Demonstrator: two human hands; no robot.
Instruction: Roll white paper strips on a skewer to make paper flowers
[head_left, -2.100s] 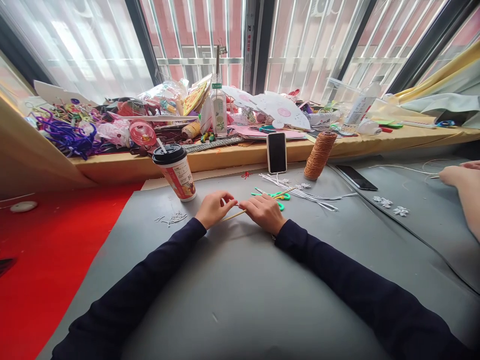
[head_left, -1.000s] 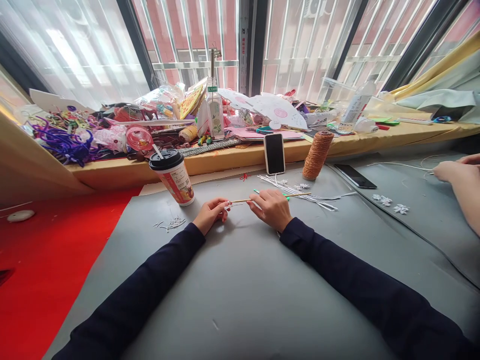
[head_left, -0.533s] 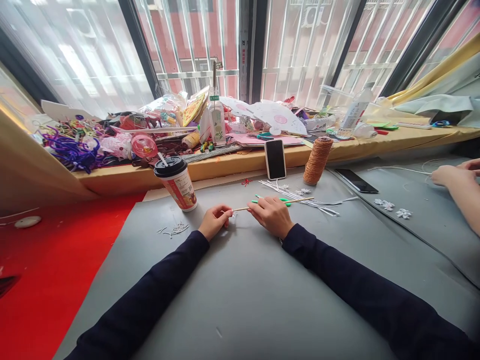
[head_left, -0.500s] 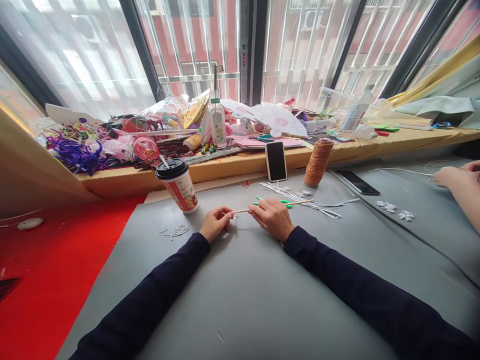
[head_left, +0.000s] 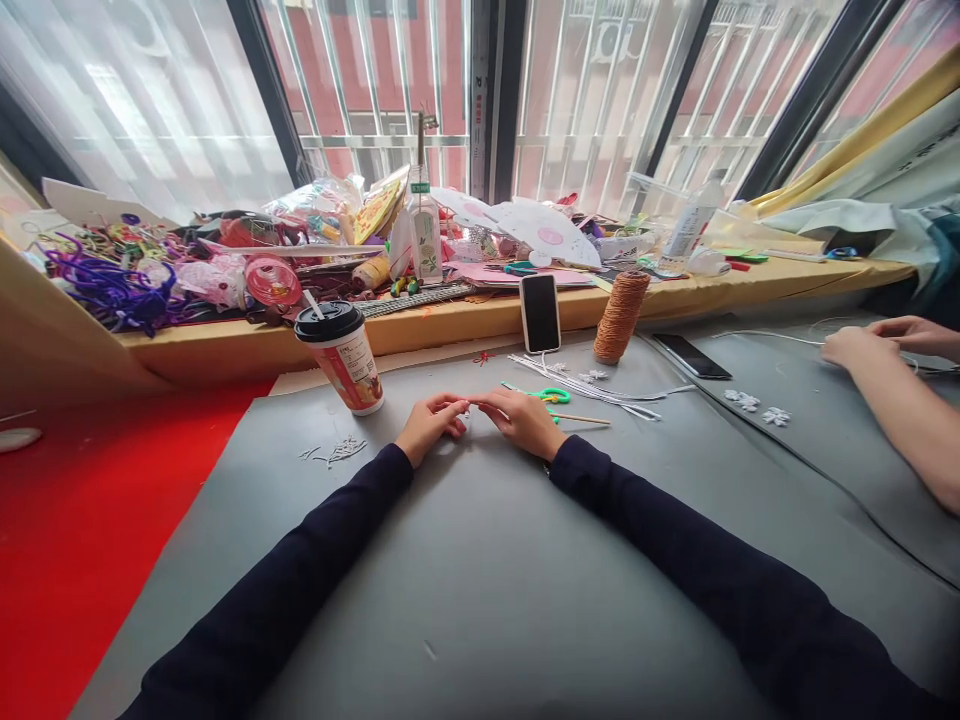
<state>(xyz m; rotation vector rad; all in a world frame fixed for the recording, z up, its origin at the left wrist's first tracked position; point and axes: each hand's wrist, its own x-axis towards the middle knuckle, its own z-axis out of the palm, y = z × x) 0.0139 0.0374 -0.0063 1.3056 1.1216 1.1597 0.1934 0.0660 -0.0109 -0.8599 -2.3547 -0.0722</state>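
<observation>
My left hand (head_left: 433, 428) is closed in a pinch on a small white piece (head_left: 467, 412), mostly hidden by the fingers. The fingertips of my right hand (head_left: 523, 420) press together at the same piece, meeting the left fingertips just above the grey table. A thin wooden stick (head_left: 589, 420) extends to the right from behind my right hand, apart from its fingertips. Green-handled scissors (head_left: 553, 396) lie just beyond that hand, partly covered by it. White strips (head_left: 600, 390) are spread past the scissors, with small white flower shapes (head_left: 594, 376) beside them.
A lidded paper cup (head_left: 343, 360) stands at left, near short white snippets (head_left: 341, 452). At the back are a phone (head_left: 540, 313) propped upright and a brown twine spool (head_left: 622, 318). Another phone (head_left: 691, 356) lies flat at right, near another person's hands (head_left: 862, 350). Craft clutter fills the windowsill.
My right hand has let go of the wooden stick and moved its fingertips to the white piece at my left fingers. The whole view has shifted slightly.
</observation>
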